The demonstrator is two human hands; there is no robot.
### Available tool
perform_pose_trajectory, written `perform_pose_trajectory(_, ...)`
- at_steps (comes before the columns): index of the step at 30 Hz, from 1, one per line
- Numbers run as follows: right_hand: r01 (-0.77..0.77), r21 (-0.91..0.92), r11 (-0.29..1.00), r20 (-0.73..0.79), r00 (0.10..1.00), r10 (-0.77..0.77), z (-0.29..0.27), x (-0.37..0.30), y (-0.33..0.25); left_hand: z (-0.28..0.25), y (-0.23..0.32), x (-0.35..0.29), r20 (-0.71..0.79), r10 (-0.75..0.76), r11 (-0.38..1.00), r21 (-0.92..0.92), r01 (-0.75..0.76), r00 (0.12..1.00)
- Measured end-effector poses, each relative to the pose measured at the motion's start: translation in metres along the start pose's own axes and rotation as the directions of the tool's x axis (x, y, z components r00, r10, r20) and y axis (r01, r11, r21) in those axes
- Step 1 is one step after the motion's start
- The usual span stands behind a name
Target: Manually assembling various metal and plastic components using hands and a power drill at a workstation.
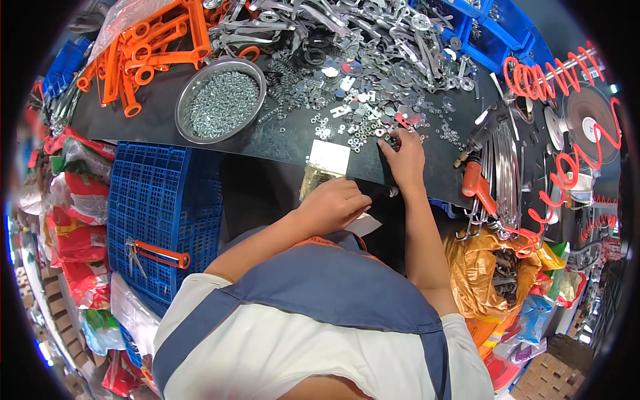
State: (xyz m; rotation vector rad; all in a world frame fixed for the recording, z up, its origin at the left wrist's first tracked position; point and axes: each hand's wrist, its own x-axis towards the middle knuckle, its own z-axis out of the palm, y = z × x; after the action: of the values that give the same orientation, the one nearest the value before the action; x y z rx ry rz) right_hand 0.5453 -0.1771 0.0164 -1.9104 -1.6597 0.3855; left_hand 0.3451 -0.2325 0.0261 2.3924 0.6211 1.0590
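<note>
Red and white plastic bags (pixel 80 230) are stacked at the far left, beside a tall blue plastic lattice crate (pixel 143 203) with an orange-handled metal tool (pixel 160 252) against it. Above, orange frame-like tools (pixel 143 57) lie heaped on a dark, smooth-topped workbench (pixel 283 143). Next comes a round stainless-steel bowl (pixel 183 115), filled with small silvery metal pieces (pixel 223 100). Further right, a white rectangular card (pixel 329 157) lies at the bench's front edge, above a translucent packet (pixel 319 179). Just below this packet is the left hand (pixel 335 203), its fingers curled inward; whether it grips anything cannot be told. Small silver ring-shaped nuts (pixel 363 135) lie scattered on the bench beyond, close to the left of the right hand (pixel 407 159). That hand reaches onto the bench, fingers bent, fingertips down among small parts; their grip is hidden. A small red piece (pixel 403 121) lies just beyond them. Rightward are a red-orange handheld power tool (pixel 472 177), long thin metal strips (pixel 503 173) and a coiled red hose (pixel 570 167).
</note>
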Motion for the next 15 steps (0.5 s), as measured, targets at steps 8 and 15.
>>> perform_pose_trajectory(8, 0.039, -0.123, 0.992, -0.135, 0.989, -0.055, 0.008, -0.007, -0.004, 0.000, 0.000, -0.002, -0.016, 0.034, 0.998, -0.055, -0.035, 0.999)
perform_pose_trajectory(15, 0.108, -0.140, 0.984, -0.071, 0.990, -0.119, 0.006, -0.022, -0.006, 0.003, 0.011, -0.005, -0.052, -0.041, 0.979, -0.200, 0.030, 0.998)
